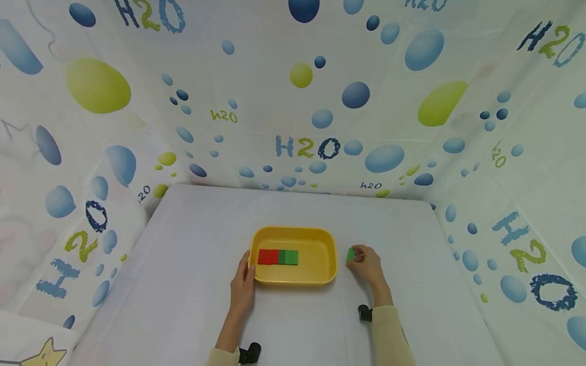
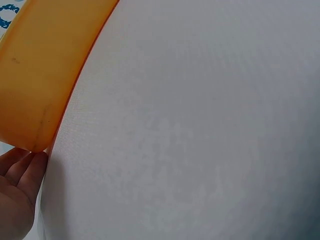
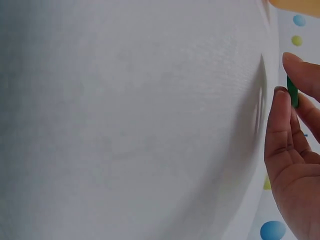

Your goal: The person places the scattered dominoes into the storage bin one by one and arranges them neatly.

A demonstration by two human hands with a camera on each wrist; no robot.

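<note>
In the head view a yellow tray [image 1: 317,278] lies on the table, with red square tiles [image 1: 268,256] and green square tiles [image 1: 288,257] side by side in a row inside. My left hand [image 1: 242,287] rests against the tray's left end near its front corner. Its fingers look fairly straight where they meet the tray's wall [image 2: 40,85] in the left wrist view. Off the tray's right side, my right hand [image 1: 368,264] pinches a green tile [image 1: 350,254] between thumb and fingers. In the right wrist view only a thin edge of that tile [image 3: 293,93] shows.
A white cloth covers the table [image 1: 192,244]. Around its back and sides hangs a curtain [image 1: 256,86] printed with dots and H2O lettering. Dark wrist cameras sit by the left cuff [image 1: 250,353] and the right cuff [image 1: 364,313].
</note>
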